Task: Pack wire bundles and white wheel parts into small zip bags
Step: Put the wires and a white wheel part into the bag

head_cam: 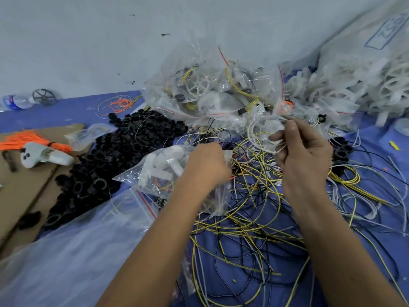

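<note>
My left hand [208, 162] grips the mouth of a small clear zip bag [155, 171] that holds white wheel parts and some orange and yellow wire. My right hand [303, 156] pinches a coiled white wire [261, 134] just right of the bag's opening. Loose yellow, black and white wires [243, 229] lie tangled on the blue cloth under both hands. Filled zip bags [212, 94] are heaped behind the hands. A mound of white wheel parts [354, 85] lies at the far right.
A pile of black ring parts [106, 165] spreads at the left. Cardboard [20, 191] carries orange wires [28, 140] and a white controller [42, 155]. A large clear plastic sheet [73, 258] covers the near left. A water bottle [15, 103] lies by the wall.
</note>
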`<state>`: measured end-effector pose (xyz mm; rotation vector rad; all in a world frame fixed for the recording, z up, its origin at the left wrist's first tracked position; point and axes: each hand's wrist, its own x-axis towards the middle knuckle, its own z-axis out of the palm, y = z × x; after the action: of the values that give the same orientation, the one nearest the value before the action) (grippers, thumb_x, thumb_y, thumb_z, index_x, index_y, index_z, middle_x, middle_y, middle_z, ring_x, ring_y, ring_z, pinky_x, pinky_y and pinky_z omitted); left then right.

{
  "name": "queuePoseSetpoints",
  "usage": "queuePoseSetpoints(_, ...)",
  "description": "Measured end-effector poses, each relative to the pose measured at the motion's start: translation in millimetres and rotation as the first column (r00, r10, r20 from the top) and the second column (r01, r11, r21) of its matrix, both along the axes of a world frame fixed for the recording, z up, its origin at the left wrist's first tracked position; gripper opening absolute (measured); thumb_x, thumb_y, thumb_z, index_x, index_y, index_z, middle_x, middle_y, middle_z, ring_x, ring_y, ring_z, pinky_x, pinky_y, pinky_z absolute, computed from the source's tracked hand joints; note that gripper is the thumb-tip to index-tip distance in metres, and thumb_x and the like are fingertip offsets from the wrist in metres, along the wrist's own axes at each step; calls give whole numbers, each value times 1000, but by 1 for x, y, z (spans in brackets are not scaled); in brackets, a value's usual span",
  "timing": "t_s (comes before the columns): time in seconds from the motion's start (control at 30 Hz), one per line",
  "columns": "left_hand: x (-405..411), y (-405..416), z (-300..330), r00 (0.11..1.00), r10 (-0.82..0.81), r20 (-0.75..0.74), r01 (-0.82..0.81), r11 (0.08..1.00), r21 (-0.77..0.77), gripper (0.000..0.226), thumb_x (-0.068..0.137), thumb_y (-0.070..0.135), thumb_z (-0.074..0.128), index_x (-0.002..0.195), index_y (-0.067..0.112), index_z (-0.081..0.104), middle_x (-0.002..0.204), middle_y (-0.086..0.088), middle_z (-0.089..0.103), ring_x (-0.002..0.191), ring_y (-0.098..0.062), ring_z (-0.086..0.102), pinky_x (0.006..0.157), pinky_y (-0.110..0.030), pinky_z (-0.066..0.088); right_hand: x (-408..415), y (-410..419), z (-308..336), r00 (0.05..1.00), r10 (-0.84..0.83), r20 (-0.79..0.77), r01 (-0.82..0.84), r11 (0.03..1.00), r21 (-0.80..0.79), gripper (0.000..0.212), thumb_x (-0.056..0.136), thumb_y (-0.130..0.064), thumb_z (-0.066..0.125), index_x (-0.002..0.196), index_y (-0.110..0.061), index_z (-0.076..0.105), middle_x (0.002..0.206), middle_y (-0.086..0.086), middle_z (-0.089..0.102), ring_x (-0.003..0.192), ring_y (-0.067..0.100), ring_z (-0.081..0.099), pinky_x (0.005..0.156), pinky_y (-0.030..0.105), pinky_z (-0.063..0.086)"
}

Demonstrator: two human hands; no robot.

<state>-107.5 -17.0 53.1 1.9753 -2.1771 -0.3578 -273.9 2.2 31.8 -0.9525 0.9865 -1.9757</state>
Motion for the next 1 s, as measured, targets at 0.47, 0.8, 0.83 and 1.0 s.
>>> queuePoseSetpoints(0.47,36,-4,27,593,206,-778,28,961,276,12,95,3,64,83,0,66,67,-11,66,56,-18,67,57,-26,58,18,5,-4,971,174,-165,-142,972,187,17,102,-11,57,95,-11,73,63,6,68,41,10,38,39,20,32)
queuePoseSetpoints(0.8,18,4,34,858,20,-513,-48,998,-43,11,86,12,71,83,7,62,55,-5,70,44,-11,67,42,-19,49,41,8,-18,827,344,-444,-268,937,226,11,99,-10,62,89,-11,64,66,3,70,45,13,54,43,23,41)
queuePoseSetpoints(0.83,16,5,35,862,21,-507,-56,997,-53,9,87,12,69,84,7,61,55,-6,71,44,-12,68,44,-21,52,41,8,-18,829,386,-405,-320,921,223,12,100,-7,60,89,-9,66,65,2,68,46,14,55,42,22,42)
queuePoseSetpoints(1.0,14,9,42,822,38,-569,-66,997,-29,8,87,13,68,91,10,62,62,-8,73,49,-17,71,62,-36,64,44,11,-15,787,531,-316,-480,847,228,22,99,0,60,95,-9,79,80,14,75,58,21,67,55,27,55)
